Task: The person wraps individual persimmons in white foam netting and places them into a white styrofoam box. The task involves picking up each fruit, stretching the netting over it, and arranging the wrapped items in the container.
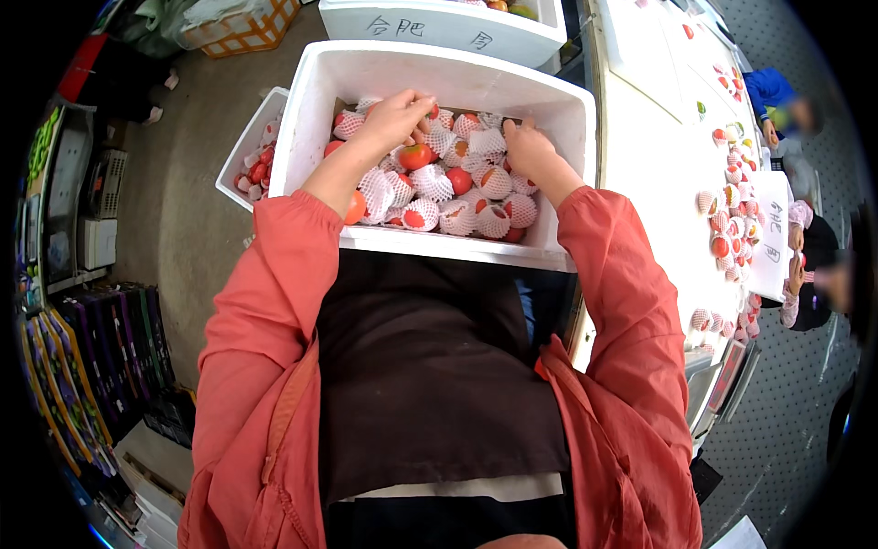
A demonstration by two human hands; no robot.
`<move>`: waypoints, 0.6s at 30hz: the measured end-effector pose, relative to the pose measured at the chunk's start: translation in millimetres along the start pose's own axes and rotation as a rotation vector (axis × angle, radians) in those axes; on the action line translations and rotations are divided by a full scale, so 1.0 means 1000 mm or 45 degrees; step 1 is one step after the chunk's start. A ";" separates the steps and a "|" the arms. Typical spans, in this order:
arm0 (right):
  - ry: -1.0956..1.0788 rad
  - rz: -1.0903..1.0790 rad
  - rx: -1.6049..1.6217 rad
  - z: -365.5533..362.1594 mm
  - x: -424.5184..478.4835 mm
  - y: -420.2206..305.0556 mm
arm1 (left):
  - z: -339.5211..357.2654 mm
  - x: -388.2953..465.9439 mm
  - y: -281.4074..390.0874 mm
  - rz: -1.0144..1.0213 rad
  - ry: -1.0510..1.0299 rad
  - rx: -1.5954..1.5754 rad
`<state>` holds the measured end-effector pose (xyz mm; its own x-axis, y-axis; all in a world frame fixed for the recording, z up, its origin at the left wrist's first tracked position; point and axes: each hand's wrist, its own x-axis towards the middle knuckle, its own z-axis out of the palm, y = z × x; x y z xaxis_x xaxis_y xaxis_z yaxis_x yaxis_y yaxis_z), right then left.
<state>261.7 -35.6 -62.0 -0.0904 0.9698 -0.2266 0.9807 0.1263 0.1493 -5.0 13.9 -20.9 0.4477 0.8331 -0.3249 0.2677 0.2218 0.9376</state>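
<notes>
A white foam box (439, 60) holds many red tomatoes (416, 156), most of them in white foam net sleeves (431, 184) and a few bare. Over the far left part of the pile is my left hand (398, 122), its fingers curled down beside a red tomato (433, 111). My right hand (529, 149) reaches into the pile near the box's right wall, with its fingertips at a netted tomato (488, 143). Whether either hand grips a tomato is hidden by the fingers and the neighbouring fruit.
Another foam box (446, 31) bearing writing stands beyond. A smaller foam box (236, 161) with red fruit sits lower left. On the right, a white table (645, 206) carries netted tomatoes (734, 226) and a scale (724, 377). Two people (772, 96) are across it.
</notes>
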 end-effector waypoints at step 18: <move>0.431 -0.258 1.893 -0.074 0.002 -0.069 | -0.011 -0.005 0.010 -0.138 -0.230 -0.805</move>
<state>181.2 -26.7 -1.3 -0.0716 0.9890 0.1295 0.2102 0.1419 -0.9673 -14.2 17.7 -8.2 0.5972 0.7033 -0.3856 -0.2081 0.6002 0.7723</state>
